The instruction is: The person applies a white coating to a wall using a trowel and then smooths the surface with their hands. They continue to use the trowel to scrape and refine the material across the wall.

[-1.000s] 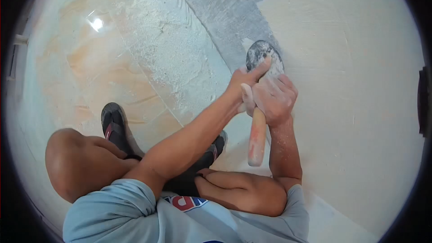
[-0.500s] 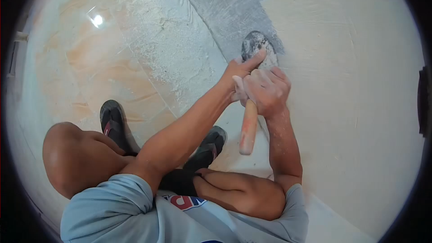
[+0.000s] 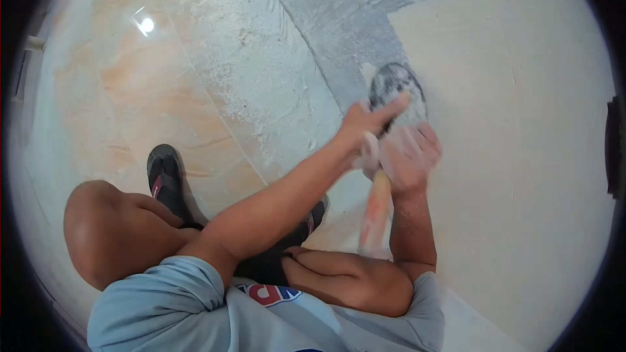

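A trowel (image 3: pixel 415 115) with a dark, rounded blade smeared white lies against the pale surface, at the edge of a grey patch. My right hand (image 3: pixel 411 155) is closed around it where blade and handle meet. Its wooden handle (image 3: pixel 376 212) sticks out below that fist toward my body, slightly blurred. Beside the fist, my left hand (image 3: pixel 373 122) grips the blade's near left side, one digit stretched over the blade's face. White residue coats both hands. The undersides of my fingers are hidden.
A pale, smooth coating (image 3: pixel 502 137) covers the right side, with a grey streaked area (image 3: pixel 345 6) above it. Left of a seam lies tiled floor (image 3: pixel 150 98) dusted with white crumbs (image 3: pixel 241 39). My dark shoes (image 3: pixel 166 179) stand on the floor below.
The trowel and both hands have shifted down and to the right, and the handle's end sits lower. A pale patch shows left of the blade. The view has shifted slightly.
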A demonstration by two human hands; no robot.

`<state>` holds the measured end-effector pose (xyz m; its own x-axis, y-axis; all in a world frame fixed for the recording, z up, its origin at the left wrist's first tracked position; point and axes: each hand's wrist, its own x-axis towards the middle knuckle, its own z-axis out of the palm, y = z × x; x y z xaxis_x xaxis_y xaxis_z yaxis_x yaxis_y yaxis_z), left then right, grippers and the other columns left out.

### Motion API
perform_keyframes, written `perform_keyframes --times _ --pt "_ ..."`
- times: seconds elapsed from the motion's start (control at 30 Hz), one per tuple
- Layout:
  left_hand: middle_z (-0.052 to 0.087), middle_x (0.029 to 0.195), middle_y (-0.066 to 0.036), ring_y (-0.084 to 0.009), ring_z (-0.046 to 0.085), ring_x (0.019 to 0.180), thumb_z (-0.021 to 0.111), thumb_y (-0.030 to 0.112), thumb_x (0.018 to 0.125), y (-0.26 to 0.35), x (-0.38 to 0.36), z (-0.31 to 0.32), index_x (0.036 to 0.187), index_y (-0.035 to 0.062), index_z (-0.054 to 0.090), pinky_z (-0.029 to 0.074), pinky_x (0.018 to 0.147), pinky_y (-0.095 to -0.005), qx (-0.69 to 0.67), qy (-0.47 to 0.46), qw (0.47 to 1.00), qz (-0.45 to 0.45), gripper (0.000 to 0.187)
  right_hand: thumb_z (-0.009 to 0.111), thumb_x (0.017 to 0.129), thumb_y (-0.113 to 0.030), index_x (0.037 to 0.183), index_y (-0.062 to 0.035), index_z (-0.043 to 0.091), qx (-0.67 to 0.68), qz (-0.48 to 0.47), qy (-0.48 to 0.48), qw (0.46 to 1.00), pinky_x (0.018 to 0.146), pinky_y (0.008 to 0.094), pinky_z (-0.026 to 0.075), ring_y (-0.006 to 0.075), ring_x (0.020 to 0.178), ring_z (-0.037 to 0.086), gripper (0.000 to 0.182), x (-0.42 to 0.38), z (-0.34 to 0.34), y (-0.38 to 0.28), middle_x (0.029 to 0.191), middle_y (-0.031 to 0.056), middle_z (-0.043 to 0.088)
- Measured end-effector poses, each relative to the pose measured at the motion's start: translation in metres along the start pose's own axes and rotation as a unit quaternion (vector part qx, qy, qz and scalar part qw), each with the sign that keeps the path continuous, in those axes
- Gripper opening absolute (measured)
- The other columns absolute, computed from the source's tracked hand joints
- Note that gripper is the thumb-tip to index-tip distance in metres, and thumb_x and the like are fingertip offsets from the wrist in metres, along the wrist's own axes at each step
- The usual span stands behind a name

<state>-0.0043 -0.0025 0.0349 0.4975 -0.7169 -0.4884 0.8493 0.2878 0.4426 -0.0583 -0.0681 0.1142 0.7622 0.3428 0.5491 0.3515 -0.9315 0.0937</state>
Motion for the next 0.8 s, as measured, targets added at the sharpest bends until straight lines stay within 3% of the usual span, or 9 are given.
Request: perform_keyframes --times 0.1,0.13,0.2,0.3,0.33,0.4,0.57,0.63,0.8 --pt "0.072 0.092 -0.014 -0.0173 0.068 0.080 0.086 0.043 0.086 0.008 0.006 -0.012 0.109 -0.0098 0.067 0.058 0.065 -0.0366 -0.109 -0.082 0.991 -0.014 0.061 0.078 0.081 -0.012 0.059 -0.0142 0.044 0.020 -0.003 -0.009 1.000 0.051 0.0353 0.030 0.0190 0.048 0.040 0.041 -0.008 0.010 0.005 0.057 0.0018 0.034" --pt "0.073 0.096 -0.013 -0.0157 0.068 0.082 0.084 0.036 0.090 0.014 -0.002 -0.001 0.110 -0.0079 0.068 0.057 0.068 -0.0352 -0.035 0.035 0.997 -0.056 0.050 0.078 0.082 -0.013 0.059 -0.0137 0.043 0.014 0.006 -0.004 1.000 0.051 0.0352 0.031 0.0193 0.049 0.041 0.042 -0.001 0.001 0.002 0.057 0.0021 0.035" --pt "0.073 0.098 -0.010 -0.0149 0.067 0.084 0.083 0.033 0.091 0.003 -0.018 0.020 0.111 -0.0062 0.069 0.057 0.072 -0.0339 -0.102 -0.039 0.994 0.015 0.046 0.076 0.085 -0.013 0.058 -0.0124 0.043 -0.009 0.007 0.039 0.999 0.051 0.0343 0.034 0.0193 0.050 0.046 0.042 0.002 -0.019 -0.007 0.058 0.0029 0.041" --pt "0.072 0.099 -0.010 -0.0157 0.067 0.082 0.085 0.039 0.088 0.002 -0.008 0.011 0.111 -0.0079 0.068 0.056 0.072 -0.0339 -0.049 -0.027 0.998 0.032 0.055 0.076 0.084 -0.014 0.060 -0.0130 0.044 -0.006 -0.003 0.065 0.998 0.052 0.0341 0.034 0.0185 0.051 0.047 0.040 -0.002 -0.008 -0.001 0.061 0.0020 0.045" --pt "0.071 0.099 -0.013 -0.0167 0.066 0.081 0.087 0.041 0.085 0.008 -0.001 0.004 0.111 -0.0106 0.066 0.056 0.069 -0.0340 0.008 0.064 0.998 -0.014 0.062 0.077 0.082 -0.014 0.060 -0.0133 0.045 0.011 -0.009 0.021 1.000 0.053 0.0343 0.033 0.0184 0.051 0.046 0.038 -0.004 0.002 0.006 0.061 0.0014 0.044" --pt "0.071 0.099 -0.014 -0.0171 0.066 0.081 0.087 0.043 0.084 0.011 -0.002 0.000 0.112 -0.0115 0.066 0.056 0.068 -0.0340 0.006 0.039 0.999 -0.026 0.064 0.077 0.076 -0.015 0.062 -0.0135 0.048 0.025 -0.008 -0.006 1.000 0.054 0.0347 0.032 0.0184 0.051 0.044 0.033 0.003 0.005 0.000 0.062 0.0007 0.043" --pt "0.073 0.095 -0.012 -0.0158 0.068 0.079 0.085 0.042 0.087 0.012 -0.024 0.018 0.109 -0.0080 0.069 0.057 0.068 -0.0322 -0.048 -0.046 0.997 0.028 0.057 0.078 0.082 -0.018 0.060 -0.0150 0.045 -0.014 0.001 0.052 0.999 0.053 0.0340 0.031 0.0185 0.051 0.042 0.040 0.003 -0.013 -0.010 0.059 0.0005 0.039" --pt "0.073 0.094 -0.013 -0.0157 0.069 0.078 0.084 0.043 0.088 0.031 -0.029 0.009 0.108 -0.0065 0.070 0.057 0.069 -0.0317 0.064 -0.037 0.997 -0.026 0.055 0.080 0.081 -0.018 0.059 -0.0156 0.039 -0.037 -0.010 0.019 0.999 0.053 0.0328 0.031 0.0190 0.050 0.040 0.046 0.001 -0.012 -0.021 0.058 0.0002 0.034" --pt "0.072 0.097 -0.011 -0.0136 0.066 0.079 0.084 0.044 0.088 0.005 -0.023 0.020 0.110 -0.0078 0.069 0.056 0.071 -0.0329 -0.002 -0.015 0.998 0.065 0.058 0.080 0.082 -0.018 0.059 -0.0159 0.039 -0.002 -0.021 0.044 0.999 0.053 0.0330 0.030 0.0181 0.049 0.040 0.047 -0.003 -0.019 -0.010 0.058 0.0001 0.034"
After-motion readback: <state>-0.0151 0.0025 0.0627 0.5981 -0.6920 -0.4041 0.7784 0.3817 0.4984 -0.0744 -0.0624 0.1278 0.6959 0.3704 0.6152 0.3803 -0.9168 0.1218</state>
